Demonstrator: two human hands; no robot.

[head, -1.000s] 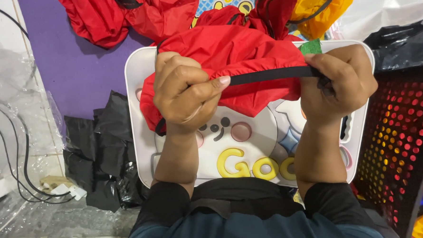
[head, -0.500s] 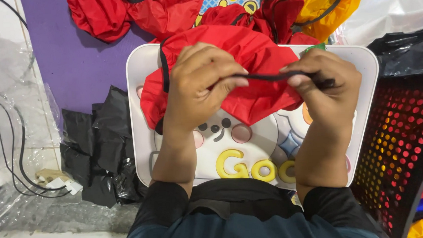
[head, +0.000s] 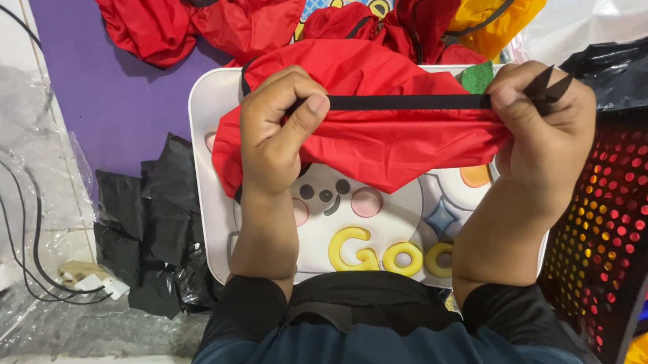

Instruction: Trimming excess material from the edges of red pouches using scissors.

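- Left hand (head: 279,133), centre-left of frame: grip clenched on the red fabric pouch (head: 370,129), thumb pressed against the black strap (head: 397,101) at its left end.
- Right hand (head: 541,133), upper right of frame: grip pinched on the strap's other end, two black tips sticking up past the knuckles.
- Strap pulled taut and level between the two hands, running along the pouch's upper edge.
- Pouch bunched in the middle of the frame, held just over a white tray (head: 207,199) with a cartoon face and yellow letters; whether touching it, cannot tell.
- More red fabric pieces (head: 171,11) heaped at upper left on a purple mat (head: 102,85); a yellow fabric piece (head: 495,15) at top right.
- Crumpled black plastic (head: 150,233) lower left, just beside the tray.
- Black perforated basket (head: 613,231) at right edge.
- Clear plastic wrap and black cables (head: 17,212) along the far left.
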